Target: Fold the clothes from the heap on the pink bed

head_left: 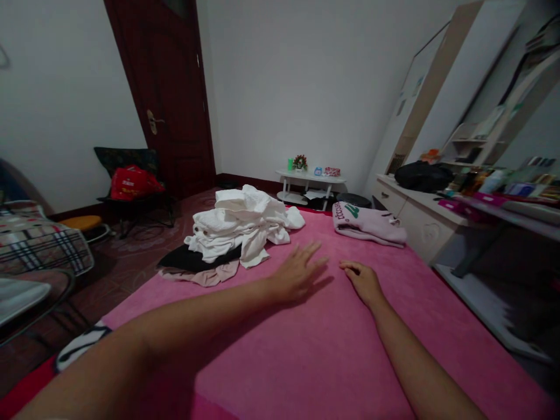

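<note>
**Crumpled white cloth heap (245, 224) on a pink plush bed cover (332, 350)**

We see the heap toward the far left of the cover, loosely piled, with a flat black cloth (203, 258) and a rumpled dusty-pink cloth (212, 276) beneath it. Our left hand (300, 271) is near the heap's right side, fingers spread apart and holding nothing; we cannot tell whether it touches the cover. Our right hand (364, 281) is over the cover beside it, fingers loosely bent; we cannot tell whether thumb and fingertips meet. Beyond the right hand, a folded pale-mauve garment (371, 228) with a green print and lettering lies at the cover's far right.

Farther out, we have a low white two-tier stand (310, 177) behind the bed cover, a cream dresser (411, 219) on the right, and, on the left, a shiny red bag (133, 184) on a dark chair (104, 154) beside a dark-red wooden door (168, 87).
</note>
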A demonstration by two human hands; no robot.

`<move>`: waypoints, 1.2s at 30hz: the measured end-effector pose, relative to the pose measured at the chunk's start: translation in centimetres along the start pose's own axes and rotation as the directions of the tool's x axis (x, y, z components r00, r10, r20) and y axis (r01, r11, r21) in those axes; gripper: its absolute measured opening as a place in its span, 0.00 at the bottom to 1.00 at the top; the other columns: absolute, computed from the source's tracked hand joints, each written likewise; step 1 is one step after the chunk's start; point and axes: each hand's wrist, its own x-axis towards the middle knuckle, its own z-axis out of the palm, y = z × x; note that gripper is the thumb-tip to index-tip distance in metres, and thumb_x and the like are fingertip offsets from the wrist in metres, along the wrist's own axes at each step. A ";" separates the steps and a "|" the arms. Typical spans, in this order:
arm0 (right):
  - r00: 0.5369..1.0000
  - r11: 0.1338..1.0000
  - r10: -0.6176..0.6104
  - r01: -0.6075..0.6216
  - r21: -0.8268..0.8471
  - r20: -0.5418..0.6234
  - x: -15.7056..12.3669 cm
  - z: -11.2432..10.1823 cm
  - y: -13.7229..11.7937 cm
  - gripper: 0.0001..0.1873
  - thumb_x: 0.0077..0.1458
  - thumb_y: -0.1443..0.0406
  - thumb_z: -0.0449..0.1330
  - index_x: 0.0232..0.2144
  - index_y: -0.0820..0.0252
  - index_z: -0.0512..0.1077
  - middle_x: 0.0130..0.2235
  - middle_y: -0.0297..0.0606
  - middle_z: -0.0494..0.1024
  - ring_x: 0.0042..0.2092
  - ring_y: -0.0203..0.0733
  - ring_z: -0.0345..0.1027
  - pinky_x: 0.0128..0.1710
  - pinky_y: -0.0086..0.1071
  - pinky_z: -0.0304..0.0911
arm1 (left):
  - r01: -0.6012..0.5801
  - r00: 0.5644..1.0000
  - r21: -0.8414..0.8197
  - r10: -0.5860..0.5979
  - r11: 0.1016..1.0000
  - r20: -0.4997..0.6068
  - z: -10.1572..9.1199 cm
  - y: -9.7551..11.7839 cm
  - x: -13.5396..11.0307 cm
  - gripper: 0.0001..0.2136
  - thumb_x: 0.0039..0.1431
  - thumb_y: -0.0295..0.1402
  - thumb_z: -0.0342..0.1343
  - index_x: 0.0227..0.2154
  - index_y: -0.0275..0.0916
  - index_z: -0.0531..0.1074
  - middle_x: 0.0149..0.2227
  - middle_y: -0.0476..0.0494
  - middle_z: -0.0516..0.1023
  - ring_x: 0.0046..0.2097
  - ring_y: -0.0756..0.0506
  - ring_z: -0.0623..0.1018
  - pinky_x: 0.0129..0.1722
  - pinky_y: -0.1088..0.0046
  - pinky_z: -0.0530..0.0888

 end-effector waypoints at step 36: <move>0.923 0.723 0.355 -0.173 0.668 -0.146 -0.5 -1.5 0.3 0.24 0.45 0.48 0.62 0.32 0.63 0.74 0.34 0.42 0.79 0.33 0.43 0.75 0.40 0.38 0.69 | -0.389 0.589 -0.631 0.708 0.671 0.390 -5.1 12.6 1.7 0.17 0.59 0.34 0.52 0.50 0.34 0.70 0.42 0.39 0.79 0.42 0.41 0.78 0.37 0.70 0.72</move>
